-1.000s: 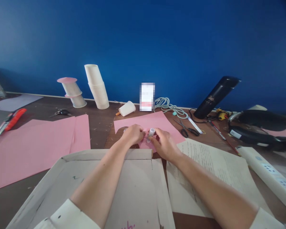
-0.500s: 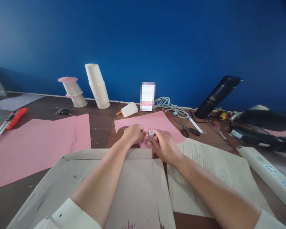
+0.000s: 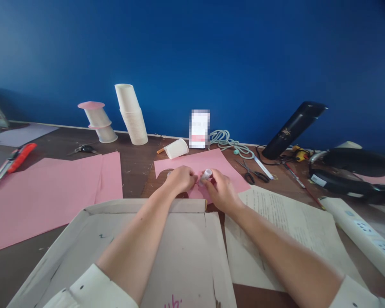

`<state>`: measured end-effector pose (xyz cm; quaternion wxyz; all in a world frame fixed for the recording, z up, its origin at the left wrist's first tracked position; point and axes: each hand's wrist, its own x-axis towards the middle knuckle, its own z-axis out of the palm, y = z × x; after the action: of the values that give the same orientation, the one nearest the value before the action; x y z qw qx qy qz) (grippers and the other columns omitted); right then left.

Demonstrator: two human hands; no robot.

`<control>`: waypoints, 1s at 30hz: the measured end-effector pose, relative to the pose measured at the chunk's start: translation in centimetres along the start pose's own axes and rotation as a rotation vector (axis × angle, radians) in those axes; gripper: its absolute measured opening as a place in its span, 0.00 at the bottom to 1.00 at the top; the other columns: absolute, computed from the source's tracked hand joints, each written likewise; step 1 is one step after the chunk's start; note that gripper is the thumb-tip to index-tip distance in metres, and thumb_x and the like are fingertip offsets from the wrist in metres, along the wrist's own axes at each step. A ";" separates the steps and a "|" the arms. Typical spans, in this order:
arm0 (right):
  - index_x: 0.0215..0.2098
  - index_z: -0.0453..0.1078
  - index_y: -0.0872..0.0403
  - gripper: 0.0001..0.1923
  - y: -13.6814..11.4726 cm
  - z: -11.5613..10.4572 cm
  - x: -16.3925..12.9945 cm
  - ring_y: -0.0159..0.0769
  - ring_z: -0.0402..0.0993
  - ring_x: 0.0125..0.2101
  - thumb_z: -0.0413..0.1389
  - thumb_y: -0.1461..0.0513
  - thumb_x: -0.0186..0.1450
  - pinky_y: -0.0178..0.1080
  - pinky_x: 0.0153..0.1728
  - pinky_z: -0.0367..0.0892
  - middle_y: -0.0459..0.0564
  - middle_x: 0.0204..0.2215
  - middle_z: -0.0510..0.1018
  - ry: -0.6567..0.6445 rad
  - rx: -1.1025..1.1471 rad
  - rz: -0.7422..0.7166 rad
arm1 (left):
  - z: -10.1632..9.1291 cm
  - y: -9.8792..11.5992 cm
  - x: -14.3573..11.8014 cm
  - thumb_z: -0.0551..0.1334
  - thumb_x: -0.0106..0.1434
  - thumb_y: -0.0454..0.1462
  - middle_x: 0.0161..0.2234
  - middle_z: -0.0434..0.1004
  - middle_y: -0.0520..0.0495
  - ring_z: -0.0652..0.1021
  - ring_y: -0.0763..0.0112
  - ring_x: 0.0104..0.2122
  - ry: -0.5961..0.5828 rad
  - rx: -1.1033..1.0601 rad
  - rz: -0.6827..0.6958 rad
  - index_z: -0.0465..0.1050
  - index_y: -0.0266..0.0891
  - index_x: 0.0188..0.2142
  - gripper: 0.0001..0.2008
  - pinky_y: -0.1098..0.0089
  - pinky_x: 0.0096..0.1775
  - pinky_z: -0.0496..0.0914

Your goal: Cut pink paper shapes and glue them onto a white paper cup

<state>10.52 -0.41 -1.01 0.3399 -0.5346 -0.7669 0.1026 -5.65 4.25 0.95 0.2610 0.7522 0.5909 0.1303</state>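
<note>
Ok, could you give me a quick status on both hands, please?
Left hand pressing the pink sheet. Right hand gripping a small white tube, tip toward the sheet. Scissors lie apart, to the right.

we have one view, from the head, looking forward and down, close over the box (image 3: 154,252), facing the wall (image 3: 211,51) beyond it.

Both my forearms reach toward 12 o'clock; my left hand (image 3: 179,179) and right hand (image 3: 220,192) meet, fingers curled, grips closed.
</note>
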 end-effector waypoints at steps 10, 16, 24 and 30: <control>0.41 0.64 0.53 0.07 -0.9 -0.6 -0.3 0.37 0.68 0.30 0.51 0.63 0.63 0.38 0.36 0.58 0.47 0.31 0.75 -0.059 -0.129 -0.074 | 0.1 -0.2 0.1 0.55 0.56 0.43 0.22 0.73 0.49 0.68 0.72 0.21 -0.017 -0.038 0.004 0.69 0.40 0.20 0.13 0.70 0.24 0.56; 0.42 0.65 0.53 0.08 -1.3 -1.1 -0.4 0.37 0.69 0.32 0.51 0.63 0.63 0.38 0.36 0.57 0.48 0.32 0.76 -0.082 -0.161 -0.091 | 0.1 -0.1 0.1 0.55 0.55 0.41 0.21 0.71 0.49 0.67 0.72 0.21 -0.014 -0.014 0.026 0.66 0.40 0.18 0.12 0.71 0.24 0.55; 0.42 0.65 0.53 0.09 -1.8 -1.2 -0.6 0.38 0.70 0.34 0.51 0.62 0.64 0.38 0.37 0.59 0.49 0.32 0.76 -0.113 -0.105 -0.097 | -0.2 -0.1 -0.1 0.55 0.55 0.41 0.21 0.70 0.50 0.66 0.73 0.21 -0.031 -0.025 0.032 0.65 0.39 0.18 0.12 0.71 0.23 0.55; 0.43 0.64 0.53 0.10 -0.6 -1.3 -0.5 0.38 0.72 0.35 0.49 0.58 0.66 0.38 0.37 0.63 0.52 0.37 0.76 0.076 0.078 0.047 | -0.1 -0.2 0.0 0.55 0.57 0.43 0.22 0.72 0.48 0.68 0.70 0.22 -0.022 -0.021 0.024 0.68 0.40 0.20 0.14 0.71 0.25 0.56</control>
<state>10.98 -1.39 0.02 0.3867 -0.5424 -0.7361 0.1199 -5.84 4.35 0.93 0.2735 0.7579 0.5775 0.1314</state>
